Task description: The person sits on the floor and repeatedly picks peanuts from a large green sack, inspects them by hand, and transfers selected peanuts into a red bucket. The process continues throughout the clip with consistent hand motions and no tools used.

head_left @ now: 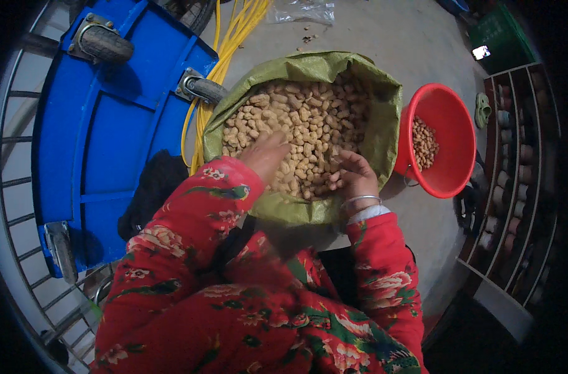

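Note:
A green woven sack (284, 209) with its rim rolled down is full of unshelled peanuts (312, 115). My left hand (267, 157) lies on the peanuts at the sack's near left side, fingers stretched out over them and their tips partly hidden. Over the near right part of the heap, my right hand (358, 179) has its fingers curled in, with a peanut (335, 156) at the fingertips. A silvery bangle (363, 198) circles the right wrist. Red flowered sleeves cover both arms.
Right of the sack, a red bucket (455, 168) holds some peanuts (424, 144). At left, a blue platform with caster wheels (119, 143) stands by yellow cable (231, 47). A shoe rack (511, 181), a green crate (505, 37) and a clear plastic bag (301, 11) lie farther out.

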